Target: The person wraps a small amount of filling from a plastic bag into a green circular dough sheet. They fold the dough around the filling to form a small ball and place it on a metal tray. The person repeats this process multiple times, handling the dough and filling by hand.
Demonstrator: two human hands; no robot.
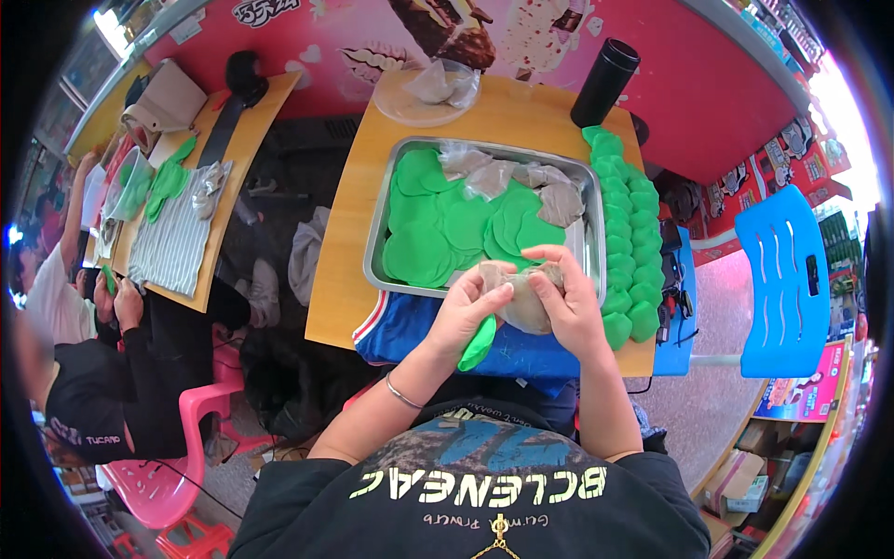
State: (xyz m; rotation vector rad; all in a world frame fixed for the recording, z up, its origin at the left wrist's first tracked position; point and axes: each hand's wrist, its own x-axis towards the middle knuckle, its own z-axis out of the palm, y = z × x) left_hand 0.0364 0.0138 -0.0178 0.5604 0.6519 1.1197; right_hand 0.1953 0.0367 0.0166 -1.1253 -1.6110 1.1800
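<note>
My left hand and my right hand meet over the near edge of a metal tray, together gripping a greyish lump wrapped in thin clear film. A green round dough wrapper hangs from under my left palm. The tray holds several flat green dough rounds and several grey lumps in clear film along its far side. A row of folded green pieces runs along the table's right edge, beside the tray.
A blue cloth lies under the tray's near edge on the wooden table. A glass dish and black cylinder stand at the far end. Left, another person's hands work at a second table. A blue chair stands right.
</note>
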